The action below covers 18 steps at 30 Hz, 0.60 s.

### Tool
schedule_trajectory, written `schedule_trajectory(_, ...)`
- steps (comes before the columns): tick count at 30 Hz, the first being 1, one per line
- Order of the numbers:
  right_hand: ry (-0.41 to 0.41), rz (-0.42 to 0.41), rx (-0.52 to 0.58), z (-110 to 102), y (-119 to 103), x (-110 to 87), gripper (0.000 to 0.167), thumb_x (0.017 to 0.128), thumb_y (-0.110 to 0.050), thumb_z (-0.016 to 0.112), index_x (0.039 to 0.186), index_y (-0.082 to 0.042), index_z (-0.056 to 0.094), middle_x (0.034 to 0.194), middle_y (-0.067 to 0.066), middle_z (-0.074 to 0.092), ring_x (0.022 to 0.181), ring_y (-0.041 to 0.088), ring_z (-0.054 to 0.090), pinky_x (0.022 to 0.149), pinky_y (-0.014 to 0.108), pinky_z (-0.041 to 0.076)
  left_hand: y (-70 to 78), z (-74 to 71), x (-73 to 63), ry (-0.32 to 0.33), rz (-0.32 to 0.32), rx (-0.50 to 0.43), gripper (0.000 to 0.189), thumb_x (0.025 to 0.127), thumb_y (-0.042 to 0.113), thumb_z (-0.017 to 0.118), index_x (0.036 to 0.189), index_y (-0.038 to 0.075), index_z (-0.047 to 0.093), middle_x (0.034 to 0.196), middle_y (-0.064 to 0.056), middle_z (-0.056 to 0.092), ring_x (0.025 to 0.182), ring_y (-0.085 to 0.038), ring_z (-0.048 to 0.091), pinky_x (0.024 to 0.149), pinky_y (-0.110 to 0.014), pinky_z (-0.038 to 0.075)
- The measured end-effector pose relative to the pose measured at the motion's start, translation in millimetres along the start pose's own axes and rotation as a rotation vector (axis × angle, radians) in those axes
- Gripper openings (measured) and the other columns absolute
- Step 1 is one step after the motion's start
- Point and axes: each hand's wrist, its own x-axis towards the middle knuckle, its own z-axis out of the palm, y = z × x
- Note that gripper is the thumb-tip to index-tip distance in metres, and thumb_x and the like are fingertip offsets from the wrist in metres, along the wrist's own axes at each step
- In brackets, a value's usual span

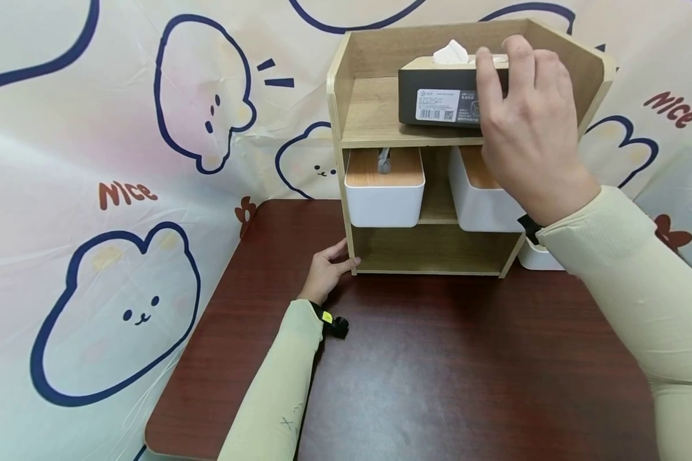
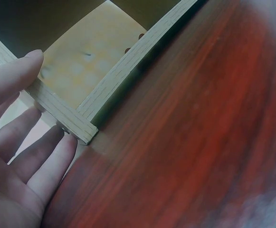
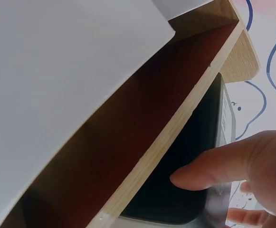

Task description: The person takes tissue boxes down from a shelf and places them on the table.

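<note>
The step in hand looks to be handling the black box (image 1: 446,95) at the shelf (image 1: 375,114): it sits in the upper right of the head frame, at the top board, a white tissue poking from its top. The right hand (image 1: 533,121) grips it at its right end, fingers over the top; in the right wrist view the thumb (image 3: 195,179) lies against the dark underside, which juts past the board's front edge. Whether the box also rests on the board, I cannot tell. Near the centre of the head frame, the left hand (image 1: 325,272) holds the foot of the left upright (image 2: 64,114) between thumb and fingers, apparently bracing it. The next move seems to call for a firm right grip, a steady upright, and clearance from the right bin (image 1: 487,208) just below.
</note>
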Motion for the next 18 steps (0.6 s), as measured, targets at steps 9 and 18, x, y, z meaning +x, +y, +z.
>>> schedule_trajectory(9, -0.043, -0.010, 0.038, -2.6, 1.3, -1.8, 0.061, 0.091, 0.004, 0.032, 0.151, -0.009, 0.036, 0.120, 0.036, 0.041, 0.090, 0.053, 0.040, 0.080, 0.059, 0.037, -0.8, -1.5, 0.8, -0.001, 0.002, -0.001, 0.061, 0.079, 0.023, 0.083, 0.136, 0.021, 0.060, 0.133, 0.002, 0.058, 0.131, -0.015, 0.042, 0.102, -0.037, 0.039)
schedule_trajectory(18, 0.001, -0.006, 0.063, 2.2, 4.1, -2.3, 0.051, 0.091, 0.005, 0.035, 0.139, -0.004, 0.050, 0.107, 0.035, 0.045, 0.093, 0.054, 0.042, 0.079, 0.062, 0.037, -1.3, -3.8, 2.1, -0.008, -0.006, 0.004, 0.062, 0.079, 0.024, 0.083, 0.137, 0.021, 0.059, 0.134, 0.001, 0.058, 0.133, -0.016, 0.041, 0.103, -0.039, 0.038)
